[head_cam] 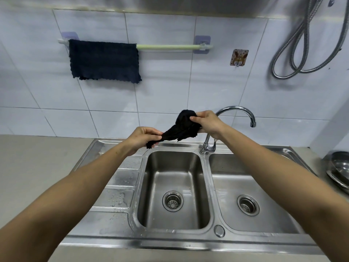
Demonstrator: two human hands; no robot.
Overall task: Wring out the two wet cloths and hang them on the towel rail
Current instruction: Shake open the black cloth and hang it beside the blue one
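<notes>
Your left hand (143,138) and right hand (206,122) gripped the second crumpled dark cloth (181,127); next, drape it on the pale-green towel rail (168,46) at 12 o'clock.

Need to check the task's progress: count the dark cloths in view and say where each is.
2. One cloth hangs on the towel rail; the other cloth is held between the left hand and right hand above the sink.

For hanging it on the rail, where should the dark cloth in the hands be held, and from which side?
By its two upper corners, pinched from above. The dark cloth is bunched between the left hand and right hand; spread, it could drape over the bare right part of the towel rail, beside the hung cloth.
</notes>
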